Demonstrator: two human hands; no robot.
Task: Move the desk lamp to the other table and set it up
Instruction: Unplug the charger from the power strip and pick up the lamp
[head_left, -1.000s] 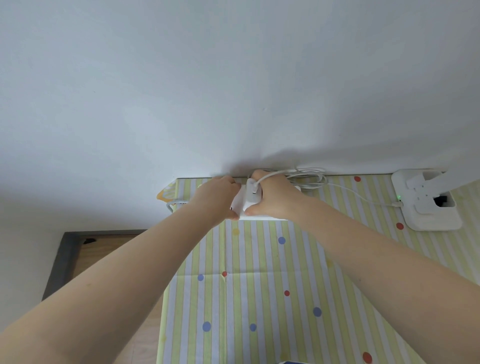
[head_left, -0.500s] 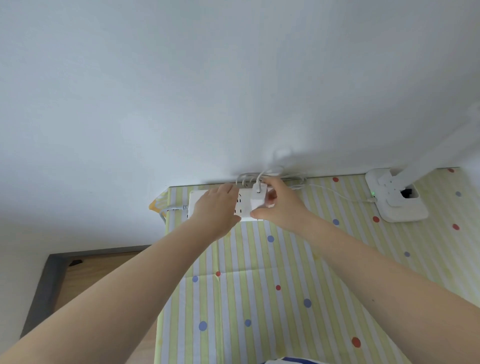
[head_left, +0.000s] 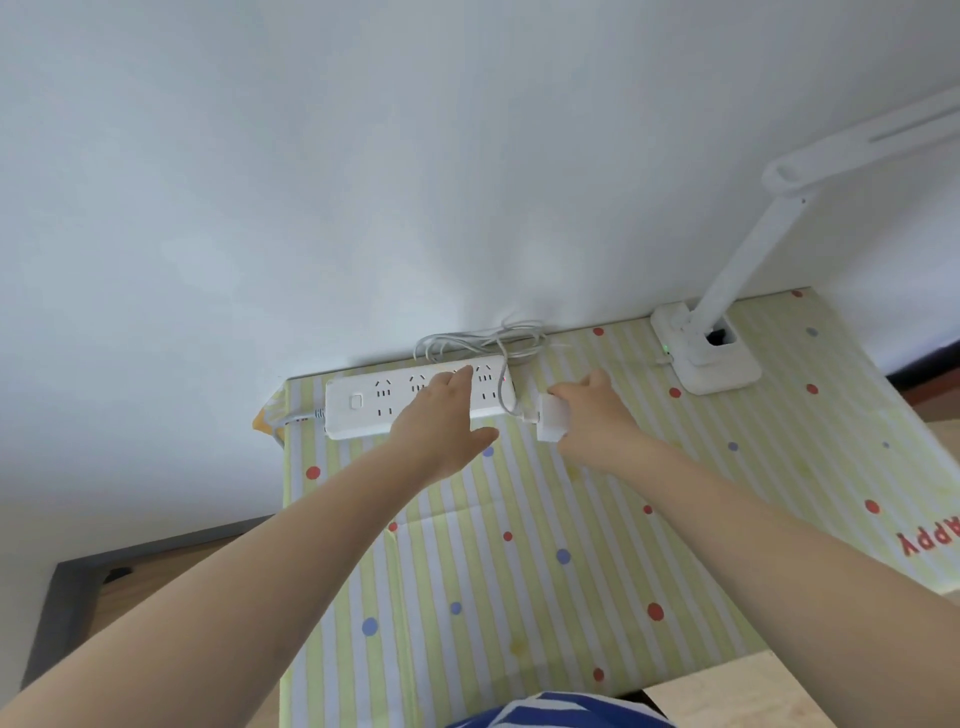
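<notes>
A white desk lamp (head_left: 737, 270) stands on its square base (head_left: 711, 364) at the table's far right corner, a green light lit on the base. A white power strip (head_left: 374, 410) lies along the wall edge of the table. My left hand (head_left: 441, 421) rests flat on the strip, fingers spread. My right hand (head_left: 592, 415) grips a white plug adapter (head_left: 548, 423) just off the strip's right end, clear of the sockets. A white cable (head_left: 483, 343) lies coiled behind the strip against the wall.
The table carries a yellow-striped, dotted cloth (head_left: 519, 571). A white wall (head_left: 415, 156) rises directly behind it. To the left lies wooden floor with a dark skirting (head_left: 67, 597). A light wooden surface (head_left: 779, 696) shows at the lower right.
The adapter has come out of the power strip and moved right in my right hand. My left hand stays pressing the strip. The view has pulled back, showing the lamp arm.
</notes>
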